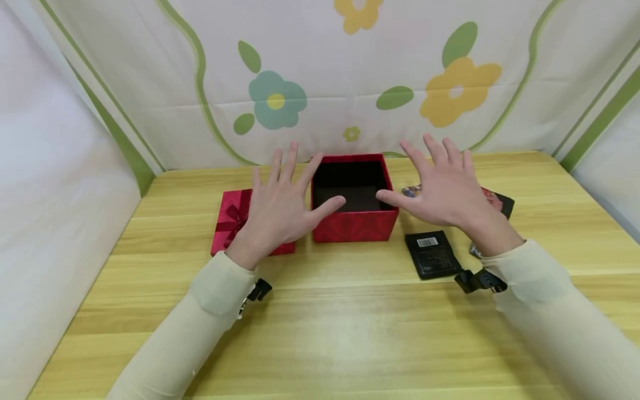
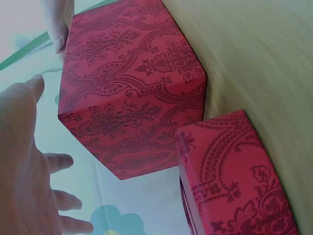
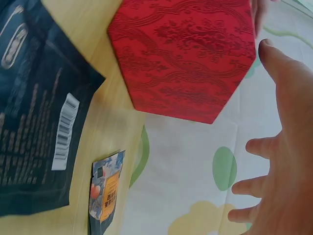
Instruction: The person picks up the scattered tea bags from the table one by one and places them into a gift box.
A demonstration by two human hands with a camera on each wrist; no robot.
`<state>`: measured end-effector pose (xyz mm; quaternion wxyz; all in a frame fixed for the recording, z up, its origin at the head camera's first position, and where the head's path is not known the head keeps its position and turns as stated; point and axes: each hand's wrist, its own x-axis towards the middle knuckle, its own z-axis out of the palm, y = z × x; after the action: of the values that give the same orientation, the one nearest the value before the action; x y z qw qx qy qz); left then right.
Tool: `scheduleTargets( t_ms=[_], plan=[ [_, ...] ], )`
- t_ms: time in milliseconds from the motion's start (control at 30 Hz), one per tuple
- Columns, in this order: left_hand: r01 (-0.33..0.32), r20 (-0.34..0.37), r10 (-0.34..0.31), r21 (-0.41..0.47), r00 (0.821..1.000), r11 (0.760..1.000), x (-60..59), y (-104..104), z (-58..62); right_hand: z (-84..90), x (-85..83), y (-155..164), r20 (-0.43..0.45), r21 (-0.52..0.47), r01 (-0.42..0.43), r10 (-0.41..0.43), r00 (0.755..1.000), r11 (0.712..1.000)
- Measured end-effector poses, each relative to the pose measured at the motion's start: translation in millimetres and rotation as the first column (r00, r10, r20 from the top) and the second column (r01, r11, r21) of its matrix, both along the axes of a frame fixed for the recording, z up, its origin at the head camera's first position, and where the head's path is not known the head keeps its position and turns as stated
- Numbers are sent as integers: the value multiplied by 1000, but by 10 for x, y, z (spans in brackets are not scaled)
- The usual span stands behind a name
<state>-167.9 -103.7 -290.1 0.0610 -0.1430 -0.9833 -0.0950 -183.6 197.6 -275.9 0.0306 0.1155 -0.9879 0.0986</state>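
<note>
An open red patterned box with a dark inside stands in the middle of the wooden table. My left hand hovers at the box's left side, fingers spread and straight, holding nothing. My right hand hovers at the box's right side, also spread and empty. The red lid with a bow lies flat left of the box, partly under my left hand.
A black packet with a barcode lies right of the box. A small colourful packet and another dark packet lie behind my right hand. A flowered cloth backs the table.
</note>
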Motion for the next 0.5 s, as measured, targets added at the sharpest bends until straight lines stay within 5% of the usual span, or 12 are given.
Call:
scheduleTargets(
  t_ms=[267,500],
  plan=[
    [59,49,-74,255,996,965,33,23,-90,7,-34,106,11,-208,-16,19,1000,978],
    [48,120,-111,435,986,899,52,37,-179,11,-96,206,114,-443,21,33,993,896]
  ],
)
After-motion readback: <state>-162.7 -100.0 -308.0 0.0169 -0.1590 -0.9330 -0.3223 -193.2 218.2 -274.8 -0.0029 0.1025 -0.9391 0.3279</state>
